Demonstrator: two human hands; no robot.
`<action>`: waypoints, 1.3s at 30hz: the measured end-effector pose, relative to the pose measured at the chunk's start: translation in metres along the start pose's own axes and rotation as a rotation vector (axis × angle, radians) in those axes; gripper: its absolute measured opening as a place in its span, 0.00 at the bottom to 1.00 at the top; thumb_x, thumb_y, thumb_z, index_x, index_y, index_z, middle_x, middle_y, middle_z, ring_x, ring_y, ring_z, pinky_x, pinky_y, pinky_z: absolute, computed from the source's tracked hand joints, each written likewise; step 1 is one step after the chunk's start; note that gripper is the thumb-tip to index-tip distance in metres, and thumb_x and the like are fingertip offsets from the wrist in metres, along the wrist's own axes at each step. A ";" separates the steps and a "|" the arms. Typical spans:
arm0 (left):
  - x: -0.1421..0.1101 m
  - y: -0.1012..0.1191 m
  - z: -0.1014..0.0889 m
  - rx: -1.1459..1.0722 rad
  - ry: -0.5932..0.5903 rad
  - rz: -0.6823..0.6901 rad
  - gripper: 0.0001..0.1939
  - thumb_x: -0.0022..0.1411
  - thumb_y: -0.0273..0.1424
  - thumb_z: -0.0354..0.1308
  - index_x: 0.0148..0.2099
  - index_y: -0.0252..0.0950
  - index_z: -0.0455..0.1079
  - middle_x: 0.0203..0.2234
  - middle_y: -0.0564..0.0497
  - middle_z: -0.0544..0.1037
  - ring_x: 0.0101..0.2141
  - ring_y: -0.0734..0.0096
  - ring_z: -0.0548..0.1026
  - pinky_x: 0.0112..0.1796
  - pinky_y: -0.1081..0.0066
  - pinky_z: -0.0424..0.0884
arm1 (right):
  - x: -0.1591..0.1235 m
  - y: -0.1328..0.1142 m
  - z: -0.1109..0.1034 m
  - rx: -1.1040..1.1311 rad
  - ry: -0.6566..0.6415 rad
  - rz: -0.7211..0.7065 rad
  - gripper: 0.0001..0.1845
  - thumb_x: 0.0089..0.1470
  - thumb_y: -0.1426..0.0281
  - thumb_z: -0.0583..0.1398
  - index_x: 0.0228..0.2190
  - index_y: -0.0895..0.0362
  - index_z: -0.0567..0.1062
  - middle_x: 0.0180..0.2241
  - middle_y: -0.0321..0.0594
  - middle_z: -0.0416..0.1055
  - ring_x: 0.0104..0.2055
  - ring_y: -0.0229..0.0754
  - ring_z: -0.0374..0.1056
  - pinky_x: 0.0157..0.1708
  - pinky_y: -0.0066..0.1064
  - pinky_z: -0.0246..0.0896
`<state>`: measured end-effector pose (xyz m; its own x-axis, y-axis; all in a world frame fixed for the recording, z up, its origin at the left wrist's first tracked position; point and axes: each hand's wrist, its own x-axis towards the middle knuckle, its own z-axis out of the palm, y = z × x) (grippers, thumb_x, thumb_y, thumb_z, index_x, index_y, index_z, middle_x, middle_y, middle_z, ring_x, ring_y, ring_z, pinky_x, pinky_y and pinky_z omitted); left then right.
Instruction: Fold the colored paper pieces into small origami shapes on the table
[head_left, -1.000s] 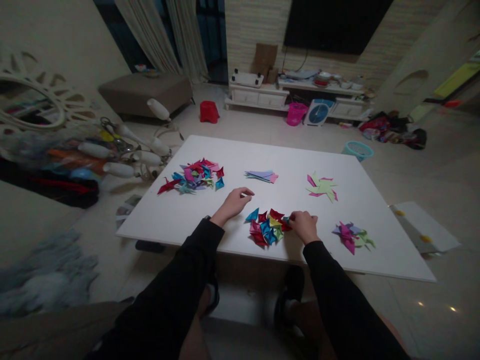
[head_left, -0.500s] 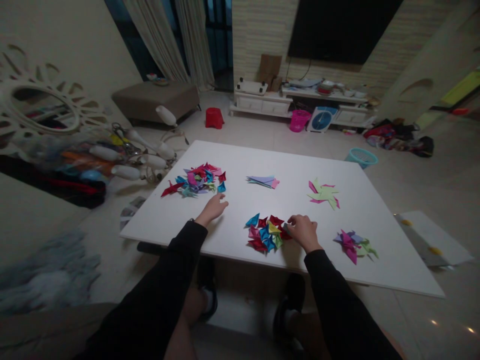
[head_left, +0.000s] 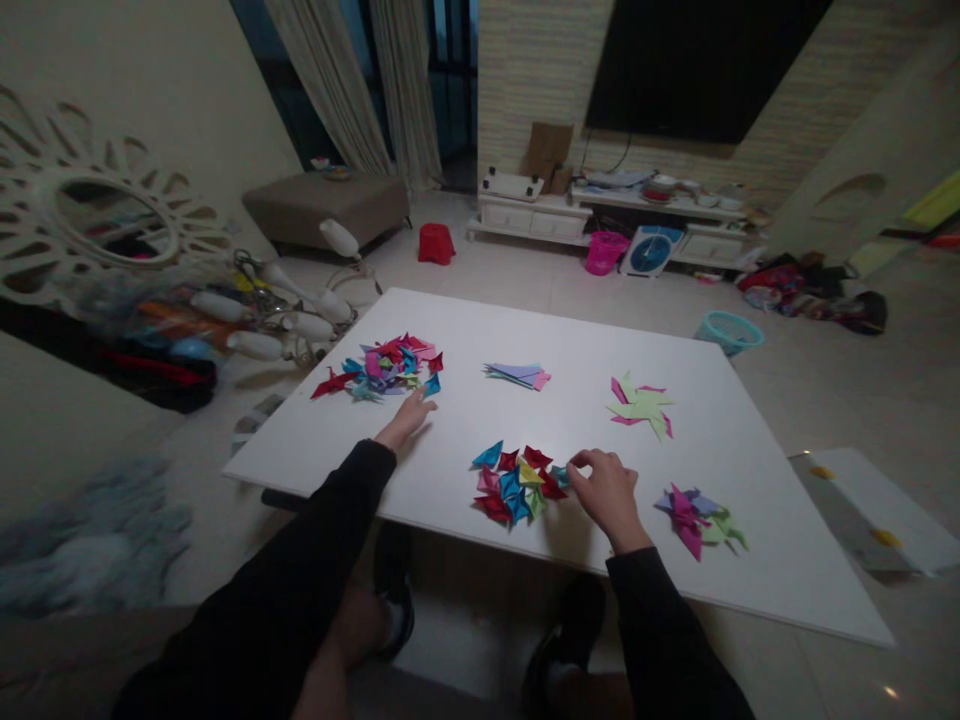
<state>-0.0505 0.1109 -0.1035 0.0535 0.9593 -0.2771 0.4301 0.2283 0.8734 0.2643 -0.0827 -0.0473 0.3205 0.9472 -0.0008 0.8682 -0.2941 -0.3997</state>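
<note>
My left hand [head_left: 406, 419] reaches to the near edge of a mixed pile of folded paper pieces [head_left: 386, 368] at the left of the table. Its fingers are apart, by a blue origami piece [head_left: 433, 384]; whether they touch it I cannot tell. With thumb and finger pinched, my right hand [head_left: 606, 488] is on a small teal origami piece [head_left: 559, 476]. That piece is at the right side of a cluster of red, blue, yellow, pink and green folded pieces [head_left: 511, 484] near the front edge.
On the white table [head_left: 450, 440] lie a fanned bundle of folded paper strips [head_left: 517, 376], a green and pink paper pinwheel [head_left: 641, 405] and a small group of paper cranes [head_left: 701, 520]. A turquoise basket [head_left: 727, 330] stands beyond the far right corner.
My left hand has moved closer to the blue piece at the pile's edge. My right hand has lowered the teal piece to the cluster's right side. The camera view has shifted slightly.
</note>
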 end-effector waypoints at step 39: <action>-0.044 0.047 0.112 0.517 -0.382 0.469 0.16 0.61 0.32 0.54 0.46 0.32 0.80 0.45 0.43 0.81 0.46 0.60 0.77 0.49 0.69 0.69 | 0.001 -0.020 0.004 0.057 -0.099 -0.051 0.09 0.58 0.65 0.59 0.33 0.54 0.79 0.38 0.39 0.77 0.48 0.49 0.65 0.41 0.37 0.44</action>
<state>0.0687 0.0611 -0.0954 0.5975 0.7918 -0.1268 0.6453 -0.3809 0.6622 0.2463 -0.0753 -0.0428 0.2352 0.9695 -0.0687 0.8583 -0.2403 -0.4534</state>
